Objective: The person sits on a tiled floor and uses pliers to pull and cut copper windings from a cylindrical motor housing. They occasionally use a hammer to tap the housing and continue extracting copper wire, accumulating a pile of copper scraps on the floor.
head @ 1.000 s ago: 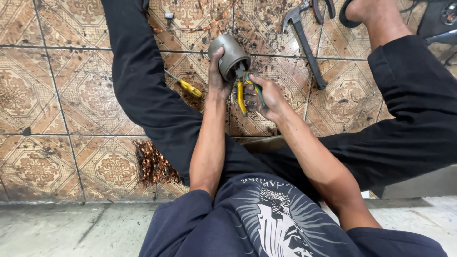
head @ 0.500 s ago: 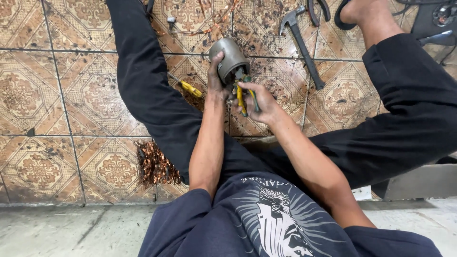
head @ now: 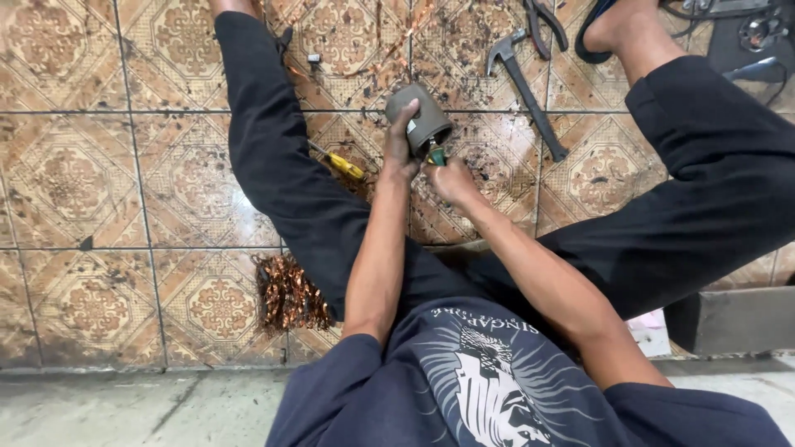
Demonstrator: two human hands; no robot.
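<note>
The grey metal cylinder (head: 420, 117) is gripped by the left hand (head: 401, 147); the green-handled pliers (head: 436, 154), clasped in the right hand (head: 451, 178), are best kept steady.

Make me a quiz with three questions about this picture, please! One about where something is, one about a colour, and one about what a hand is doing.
1. Where does the hammer lie?
A. On the tiles between the legs
B. On the person's lap
C. On the concrete step

2. What colour is the screwdriver handle?
A. Blue
B. Yellow
C. White

3. What is the left hand doing?
A. Lying flat on the floor
B. Gripping the grey cylinder
C. Holding the hammer

Answers:
1. A, it rests on the patterned tiles right of the cylinder, near the right leg.
2. B, the handle beside the left leg is yellow.
3. B, its fingers wrap the cylinder's side while the right hand holds a green-handled tool against it.
</note>
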